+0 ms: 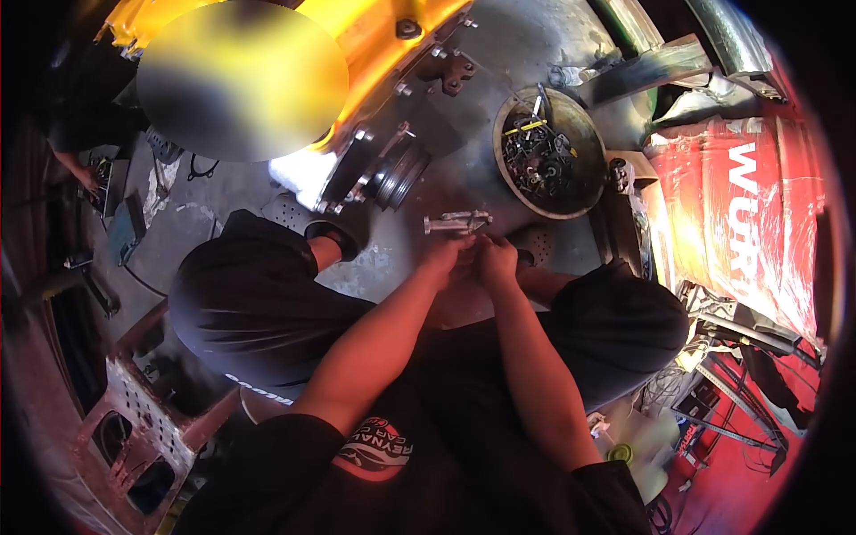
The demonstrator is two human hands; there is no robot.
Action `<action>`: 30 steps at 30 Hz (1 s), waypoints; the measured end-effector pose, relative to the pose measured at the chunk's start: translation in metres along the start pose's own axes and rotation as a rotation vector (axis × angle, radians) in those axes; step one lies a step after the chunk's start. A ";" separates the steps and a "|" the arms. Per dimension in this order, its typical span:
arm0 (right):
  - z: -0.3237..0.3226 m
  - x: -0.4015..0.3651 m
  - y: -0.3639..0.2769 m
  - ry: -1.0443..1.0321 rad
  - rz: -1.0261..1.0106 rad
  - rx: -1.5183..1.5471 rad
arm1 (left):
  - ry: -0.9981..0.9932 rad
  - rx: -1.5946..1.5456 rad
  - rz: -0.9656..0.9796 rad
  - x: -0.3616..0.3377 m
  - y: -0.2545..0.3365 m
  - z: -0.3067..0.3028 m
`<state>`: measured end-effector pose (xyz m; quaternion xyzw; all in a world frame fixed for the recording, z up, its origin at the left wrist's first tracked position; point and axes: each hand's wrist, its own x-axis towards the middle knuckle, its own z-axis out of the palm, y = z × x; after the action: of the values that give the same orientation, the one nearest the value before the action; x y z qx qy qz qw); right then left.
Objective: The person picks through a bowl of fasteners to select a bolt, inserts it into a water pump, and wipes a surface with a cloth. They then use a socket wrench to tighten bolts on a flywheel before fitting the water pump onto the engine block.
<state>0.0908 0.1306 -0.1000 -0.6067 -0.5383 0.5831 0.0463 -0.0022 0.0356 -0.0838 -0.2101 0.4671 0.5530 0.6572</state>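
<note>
The left hand and the right hand are close together between the person's bent knees, above the floor. A pale metal piece lies crosswise at the far side of the hands, its long body reaching out to the left past the left hand. The fingers of the left hand are bent in at its near edge, and the right hand is curled close at its right end. Their tips are hidden, so how far they open, and which hand grips the piece, cannot be told.

Beyond the piece, a little to the left, is a dark, grooved pulley beside a yellow machine. Beyond the right hand and to its right, a round basin holds a heap of small dark parts, with a yellow strip across them. Farther right is a red wrapped package with white lettering. At the far left, well apart from the person's own hands, a co-worker's hand is near the floor.
</note>
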 end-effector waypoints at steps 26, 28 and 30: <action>0.058 0.041 0.082 -0.306 0.265 0.371 | 0.314 0.491 0.055 0.117 -0.008 -0.051; 0.053 0.048 0.087 -0.332 0.278 0.306 | 0.307 0.484 0.037 0.129 -0.014 -0.059; 0.055 0.051 0.092 -0.353 0.225 0.273 | 0.309 0.455 0.071 0.141 -0.026 -0.073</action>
<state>0.0907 0.0969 -0.2137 -0.5399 -0.3834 0.7487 -0.0323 -0.0124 0.0441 -0.2440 -0.1223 0.6809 0.4182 0.5886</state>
